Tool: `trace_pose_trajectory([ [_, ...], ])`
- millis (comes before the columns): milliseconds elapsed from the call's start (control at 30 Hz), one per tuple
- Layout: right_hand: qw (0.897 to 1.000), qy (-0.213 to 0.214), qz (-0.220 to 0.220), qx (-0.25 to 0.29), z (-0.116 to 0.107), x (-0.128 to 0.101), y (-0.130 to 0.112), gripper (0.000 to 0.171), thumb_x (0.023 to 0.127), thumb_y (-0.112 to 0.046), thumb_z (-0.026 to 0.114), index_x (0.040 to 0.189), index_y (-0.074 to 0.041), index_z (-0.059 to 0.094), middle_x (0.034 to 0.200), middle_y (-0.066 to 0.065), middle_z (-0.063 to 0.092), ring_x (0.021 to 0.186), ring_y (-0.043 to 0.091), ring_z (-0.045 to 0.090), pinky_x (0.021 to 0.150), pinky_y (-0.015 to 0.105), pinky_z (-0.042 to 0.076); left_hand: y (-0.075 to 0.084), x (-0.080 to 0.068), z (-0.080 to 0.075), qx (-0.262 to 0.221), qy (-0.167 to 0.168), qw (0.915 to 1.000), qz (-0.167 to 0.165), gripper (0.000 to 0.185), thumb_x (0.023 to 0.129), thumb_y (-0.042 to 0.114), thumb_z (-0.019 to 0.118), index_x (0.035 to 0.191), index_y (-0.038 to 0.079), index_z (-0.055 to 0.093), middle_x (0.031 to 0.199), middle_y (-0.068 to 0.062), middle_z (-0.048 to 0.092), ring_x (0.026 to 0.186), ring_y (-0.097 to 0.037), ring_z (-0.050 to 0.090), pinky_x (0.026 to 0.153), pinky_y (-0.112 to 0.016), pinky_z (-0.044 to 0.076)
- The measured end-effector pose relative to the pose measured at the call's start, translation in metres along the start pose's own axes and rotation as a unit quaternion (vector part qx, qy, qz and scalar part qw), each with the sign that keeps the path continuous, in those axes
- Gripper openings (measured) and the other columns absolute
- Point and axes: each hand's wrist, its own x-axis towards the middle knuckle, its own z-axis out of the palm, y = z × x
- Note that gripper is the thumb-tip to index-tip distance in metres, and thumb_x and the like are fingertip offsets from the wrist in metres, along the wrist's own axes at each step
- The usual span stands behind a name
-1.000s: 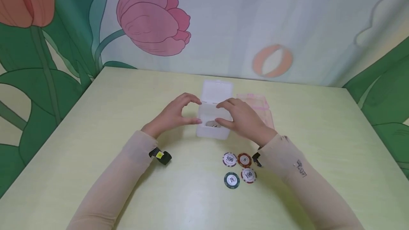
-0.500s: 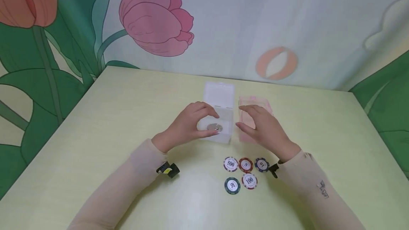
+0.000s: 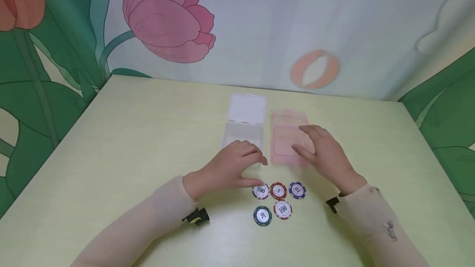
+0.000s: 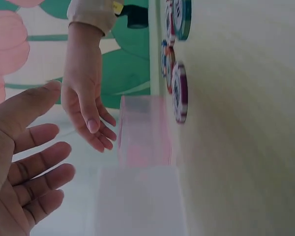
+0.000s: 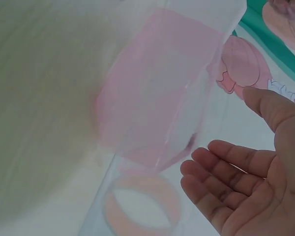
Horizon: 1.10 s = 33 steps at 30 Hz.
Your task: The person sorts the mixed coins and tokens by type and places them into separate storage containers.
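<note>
One pink box (image 3: 285,139) and one white box (image 3: 245,130) stand on one table (image 3: 156,135), head view. White box: left of the pink box, just beside it, lid (image 3: 246,108) laid back. One 500 chip (image 3: 261,193), one 5 chip (image 3: 278,191) and one 10 chip (image 3: 297,190) form a row on the near side of the pink box; one 20 chip (image 3: 262,216) and one 100 chip (image 3: 283,209) lie farther out on that side. Chip total: five. Left hand (image 3: 230,168): left of and nearer than the pink box, half open, nothing gripped. Right hand (image 3: 330,155): at the pink box's right side, half open, nothing gripped.

Left wrist view: two boxes, two hands, five chips. Left hand raised, fingers parted, well apart from the pink box.

Right wrist view: one pink box, part of the white box. Right hand's four fingers slightly bent, thumb wide, fingertips near the pink box.
</note>
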Motion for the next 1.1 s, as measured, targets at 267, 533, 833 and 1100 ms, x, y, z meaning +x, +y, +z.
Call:
trace_pose_trajectory([
  [267, 1.000, -0.010, 0.013, 0.001, 0.004, -0.007, 0.017, 0.060, 0.093, -0.034, 0.063, 0.135, 0.006, 0.047, 0.137, 0.026, 0.046, 0.126, 0.042, 0.046, 0.104, 0.057, 0.039, 0.015, -0.001, 0.009, -0.015, -0.089, 0.9952, -0.038, 0.036, 0.077, 0.037, 0.079, 0.102, 0.014, 0.065, 0.099, 0.002, 0.063, 0.095, -0.014, 0.060, 0.087, -0.026, 0.048],
  [533, 1.000, -0.013, 0.014, 0.007, 0.005, -0.011, 0.024, 0.064, 0.091, -0.030, 0.065, 0.136, 0.010, 0.044, 0.138, 0.027, 0.042, 0.123, 0.043, 0.047, 0.103, 0.057, 0.041, 0.020, 0.000, 0.015, -0.037, -0.184, 0.9758, -0.112, 0.040, 0.080, 0.041, 0.076, 0.108, 0.013, 0.067, 0.104, 0.001, 0.064, 0.099, -0.014, 0.059, 0.090, -0.027, 0.049],
  [833, 0.999, -0.038, 0.024, 0.009, 0.003, -0.015, 0.032, 0.069, 0.092, -0.035, 0.064, 0.139, 0.010, 0.040, 0.142, 0.027, 0.039, 0.127, 0.044, 0.044, 0.106, 0.058, 0.038, 0.021, -0.001, 0.023, -0.024, -0.237, 0.9632, -0.125, 0.042, 0.081, 0.041, 0.075, 0.109, 0.013, 0.066, 0.104, 0.001, 0.064, 0.093, -0.013, 0.057, 0.086, -0.026, 0.048],
  [1100, 0.999, -0.042, 0.013, 0.011, 0.007, -0.015, 0.038, 0.070, 0.091, -0.034, 0.065, 0.139, 0.010, 0.041, 0.142, 0.026, 0.040, 0.127, 0.043, 0.045, 0.105, 0.057, 0.039, 0.018, -0.006, 0.032, 0.007, -0.234, 0.9666, -0.105, 0.039, 0.081, 0.042, 0.074, 0.106, 0.012, 0.066, 0.098, 0.002, 0.062, 0.089, -0.012, 0.053, 0.083, -0.026, 0.046],
])
